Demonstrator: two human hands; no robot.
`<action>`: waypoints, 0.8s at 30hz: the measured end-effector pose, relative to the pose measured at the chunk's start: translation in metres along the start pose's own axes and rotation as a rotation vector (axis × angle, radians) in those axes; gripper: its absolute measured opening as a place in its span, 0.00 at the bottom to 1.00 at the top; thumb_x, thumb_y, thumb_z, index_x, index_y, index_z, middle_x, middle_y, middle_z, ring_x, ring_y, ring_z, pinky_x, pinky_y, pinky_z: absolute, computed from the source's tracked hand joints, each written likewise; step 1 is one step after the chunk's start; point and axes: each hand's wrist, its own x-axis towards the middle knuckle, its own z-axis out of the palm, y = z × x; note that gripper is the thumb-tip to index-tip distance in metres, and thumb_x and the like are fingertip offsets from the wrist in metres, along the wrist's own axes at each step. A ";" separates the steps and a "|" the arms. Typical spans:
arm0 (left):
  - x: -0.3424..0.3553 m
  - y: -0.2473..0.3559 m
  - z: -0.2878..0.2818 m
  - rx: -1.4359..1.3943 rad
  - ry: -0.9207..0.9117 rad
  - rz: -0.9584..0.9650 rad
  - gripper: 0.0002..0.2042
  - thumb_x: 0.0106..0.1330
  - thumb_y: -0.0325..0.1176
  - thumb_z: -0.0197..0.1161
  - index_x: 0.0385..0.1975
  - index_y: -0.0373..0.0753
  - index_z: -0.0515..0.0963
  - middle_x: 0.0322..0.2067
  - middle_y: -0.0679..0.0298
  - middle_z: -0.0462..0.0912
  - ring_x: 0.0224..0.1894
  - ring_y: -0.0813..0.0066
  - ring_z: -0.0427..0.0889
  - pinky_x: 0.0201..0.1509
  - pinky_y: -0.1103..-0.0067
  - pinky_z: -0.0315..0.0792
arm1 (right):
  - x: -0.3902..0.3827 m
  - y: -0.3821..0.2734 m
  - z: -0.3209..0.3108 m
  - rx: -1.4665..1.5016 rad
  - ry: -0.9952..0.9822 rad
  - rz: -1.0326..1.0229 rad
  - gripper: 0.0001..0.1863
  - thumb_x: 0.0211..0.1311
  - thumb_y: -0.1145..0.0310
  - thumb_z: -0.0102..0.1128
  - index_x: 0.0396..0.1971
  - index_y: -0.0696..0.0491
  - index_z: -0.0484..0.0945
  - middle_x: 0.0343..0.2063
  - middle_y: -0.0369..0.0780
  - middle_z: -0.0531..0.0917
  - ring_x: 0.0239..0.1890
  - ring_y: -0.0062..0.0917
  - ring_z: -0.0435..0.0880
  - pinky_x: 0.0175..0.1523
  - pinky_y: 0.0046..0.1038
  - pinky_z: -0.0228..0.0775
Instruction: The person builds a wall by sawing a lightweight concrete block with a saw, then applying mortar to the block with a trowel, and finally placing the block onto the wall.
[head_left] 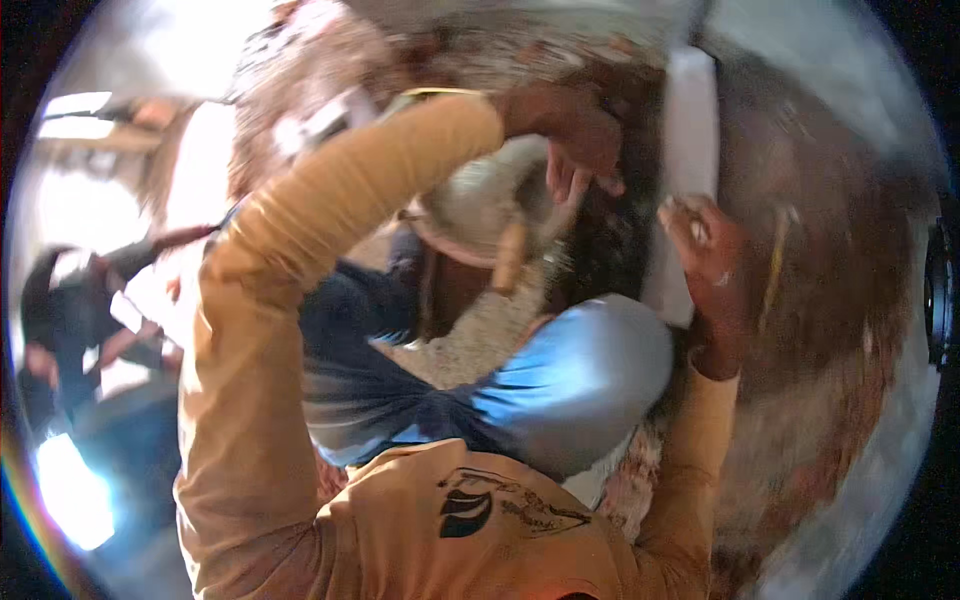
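Observation:
My left hand (580, 140) reaches across from the left, bent at the wrist, above the right side of a shallow grey pan (465, 205). Its fingers hang down loosely, somewhat apart, with nothing seen in them. A wooden handle (512, 255) leans over the pan's near rim; the tool's other end is hard to make out. A long pale flat bar (690, 130) lies lengthwise to the right of the pan. Over this bar's right edge is my right hand (715, 265), fingers curled in. Something small and whitish shows between those fingers, too blurred to name.
My bent knees (590, 380) are close to the pan and bar. Brown, damp-looking ground (820, 230) spreads to the right, bearing a thin yellowish stick (775, 265). Pale blocks and rubble (310, 125) lie at the far left. Another person (90, 330) is at the left edge.

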 end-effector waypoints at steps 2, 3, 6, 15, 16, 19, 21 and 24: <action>-0.054 -0.030 -0.027 0.015 0.143 -0.167 0.23 0.70 0.49 0.55 0.40 0.29 0.81 0.39 0.56 0.87 0.32 0.63 0.88 0.46 0.69 0.82 | 0.022 -0.017 0.024 -0.117 -0.345 -0.045 0.18 0.63 0.55 0.64 0.39 0.56 0.83 0.32 0.45 0.86 0.34 0.28 0.83 0.43 0.30 0.73; -0.105 -0.025 -0.045 0.082 0.233 -0.260 0.22 0.69 0.48 0.57 0.41 0.31 0.81 0.38 0.55 0.87 0.32 0.63 0.87 0.45 0.69 0.82 | 0.034 -0.023 0.039 -0.194 -0.458 -0.102 0.17 0.63 0.56 0.64 0.37 0.58 0.83 0.30 0.46 0.85 0.32 0.28 0.83 0.41 0.29 0.73; -0.238 -0.035 -0.056 0.251 0.451 -0.387 0.15 0.73 0.32 0.48 0.37 0.27 0.79 0.35 0.55 0.83 0.39 0.59 0.85 0.36 0.71 0.84 | 0.059 -0.036 0.100 -0.508 -0.670 -0.300 0.28 0.60 0.46 0.63 0.22 0.60 0.81 0.20 0.51 0.77 0.22 0.31 0.77 0.31 0.36 0.68; -0.294 -0.101 0.121 0.256 1.320 -0.116 0.10 0.60 0.36 0.62 0.28 0.34 0.82 0.25 0.52 0.83 0.27 0.58 0.85 0.30 0.67 0.79 | 0.078 -0.051 0.132 -0.794 -1.091 -0.331 0.40 0.54 0.31 0.59 0.14 0.62 0.79 0.15 0.53 0.76 0.17 0.43 0.76 0.27 0.43 0.65; -0.287 -0.078 0.149 0.160 1.216 -0.233 0.09 0.59 0.34 0.62 0.26 0.35 0.82 0.23 0.50 0.83 0.26 0.55 0.84 0.29 0.67 0.79 | 0.083 -0.036 0.132 -0.932 -1.086 -0.344 0.38 0.52 0.35 0.64 0.15 0.63 0.80 0.10 0.50 0.73 0.12 0.35 0.75 0.24 0.40 0.65; -0.244 -0.107 0.234 -0.219 1.204 -0.102 0.11 0.55 0.32 0.63 0.35 0.34 0.77 0.28 0.51 0.83 0.32 0.50 0.84 0.33 0.63 0.78 | 0.062 -0.095 0.155 -0.714 -1.010 -0.653 0.25 0.55 0.53 0.68 0.20 0.64 0.80 0.16 0.55 0.76 0.19 0.48 0.77 0.29 0.41 0.67; -0.239 -0.100 0.238 0.018 1.197 -0.177 0.09 0.54 0.33 0.63 0.30 0.35 0.79 0.27 0.51 0.83 0.33 0.50 0.84 0.35 0.62 0.78 | 0.051 -0.127 0.150 -0.711 -1.070 -0.472 0.17 0.56 0.60 0.67 0.26 0.62 0.82 0.21 0.54 0.80 0.26 0.46 0.82 0.34 0.39 0.70; -0.251 -0.101 0.234 -0.295 1.295 -0.032 0.07 0.53 0.33 0.63 0.26 0.36 0.80 0.27 0.52 0.84 0.34 0.52 0.85 0.38 0.63 0.78 | 0.018 -0.191 0.169 -0.779 -1.114 -0.343 0.19 0.54 0.57 0.70 0.30 0.61 0.80 0.27 0.52 0.82 0.35 0.51 0.81 0.39 0.41 0.71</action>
